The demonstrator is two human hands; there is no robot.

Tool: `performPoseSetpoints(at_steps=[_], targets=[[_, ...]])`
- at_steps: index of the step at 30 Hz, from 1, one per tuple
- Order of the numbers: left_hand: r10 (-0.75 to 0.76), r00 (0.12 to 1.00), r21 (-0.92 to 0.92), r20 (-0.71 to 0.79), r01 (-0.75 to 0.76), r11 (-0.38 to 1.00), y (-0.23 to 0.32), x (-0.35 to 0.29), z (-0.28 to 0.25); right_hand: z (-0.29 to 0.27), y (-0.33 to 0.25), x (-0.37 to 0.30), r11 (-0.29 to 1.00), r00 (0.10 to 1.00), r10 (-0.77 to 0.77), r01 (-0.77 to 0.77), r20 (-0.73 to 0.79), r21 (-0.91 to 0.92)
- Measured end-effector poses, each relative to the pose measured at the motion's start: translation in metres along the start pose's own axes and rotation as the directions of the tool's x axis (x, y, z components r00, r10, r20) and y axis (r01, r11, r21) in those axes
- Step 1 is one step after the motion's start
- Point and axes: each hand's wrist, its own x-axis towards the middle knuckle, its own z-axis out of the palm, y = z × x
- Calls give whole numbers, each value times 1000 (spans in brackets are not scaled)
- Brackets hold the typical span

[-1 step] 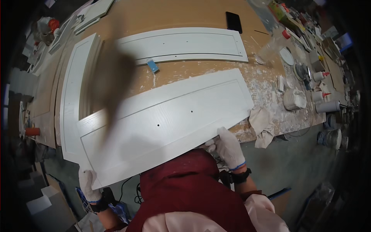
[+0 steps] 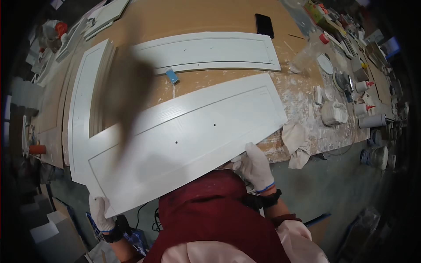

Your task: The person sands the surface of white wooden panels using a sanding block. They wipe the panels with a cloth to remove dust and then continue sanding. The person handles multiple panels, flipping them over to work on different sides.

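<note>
A long white cabinet door panel (image 2: 197, 131) with a grooved border and two small dark holes lies slanted before me, over the near edge of the workbench. My left hand (image 2: 101, 208), in a white knit glove, grips its near left corner; some fingers are hidden beneath. My gloved right hand (image 2: 258, 168) holds the near long edge toward the right end, with its fingers partly under the panel. Beyond it lies a second white panel (image 2: 210, 52), with a blue sanding block (image 2: 172, 76) by its near edge. More white panels are stacked (image 2: 85, 101) at the left.
A black phone (image 2: 264, 26) lies at the far edge of the second panel. On the right of the dusty bench (image 2: 302, 96) are a crumpled cloth (image 2: 297, 142), a round sander (image 2: 341, 82), glue bottles (image 2: 363, 86) and a clear bottle (image 2: 311, 50). A dark blur covers part of the left.
The held panel has shifted very slightly to the left, its far right corner a little farther away. My right hand has moved slightly left with it.
</note>
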Motion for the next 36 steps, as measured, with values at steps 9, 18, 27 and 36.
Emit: performPoseSetpoints(at_steps=[9, 18, 27, 36], targets=[[-22, 996, -202, -90, 3, 979, -51, -49, -89, 33, -40, -1, 965, 895, -40, 150, 445, -214], [-41, 981, -460, -190, -51, 886, -59, -87, -44, 89, -72, -3, 825, 873, -13, 285, 488, -488], [-209, 962, -568, 174, 271, 777, 74, -29, 66, 131, -105, 120, 958, 868, -282, 275, 409, 77], [-154, 976, -316, -154, 99, 944, 58, 21, 88, 226, -54, 175, 971, 818, 16, 125, 574, -204]])
